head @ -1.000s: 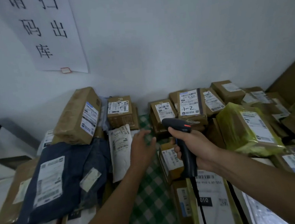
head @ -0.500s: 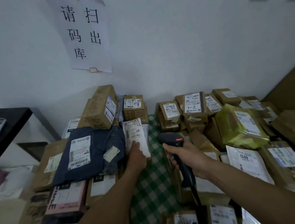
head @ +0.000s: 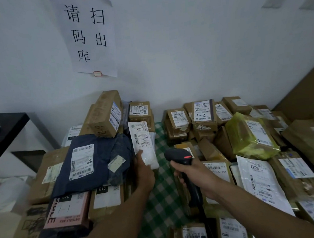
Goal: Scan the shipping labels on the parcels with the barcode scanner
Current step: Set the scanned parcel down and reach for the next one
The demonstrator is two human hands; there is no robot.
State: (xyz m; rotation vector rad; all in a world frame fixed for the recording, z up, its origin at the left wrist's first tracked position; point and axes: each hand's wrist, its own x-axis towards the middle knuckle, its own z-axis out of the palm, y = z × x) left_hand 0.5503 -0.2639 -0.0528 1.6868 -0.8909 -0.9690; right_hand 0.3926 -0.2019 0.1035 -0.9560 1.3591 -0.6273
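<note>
Your left hand (head: 144, 168) has its fingers (head: 139, 154) curled round the lower end of the white pouch (head: 141, 139), holding it up on end over the gap in the counter (head: 164, 193), label side toward you. Your right hand (head: 192, 174) is wrapped round the handle of the barcode scanner (head: 180, 155); its head sits just beside the pouch, with a red light showing. The pouch is soft and its label curves and wrinkles, so the code may not read. Your grip also sits close under the lowest barcode and could cover it. Labels crowd in all round, notably on the navy mailer (head: 88, 161) and the small box (head: 139, 110) behind, so a loose aim could log the wrong parcel. The cord appears to trail down over the parcels below, where I judge it could snag
</note>
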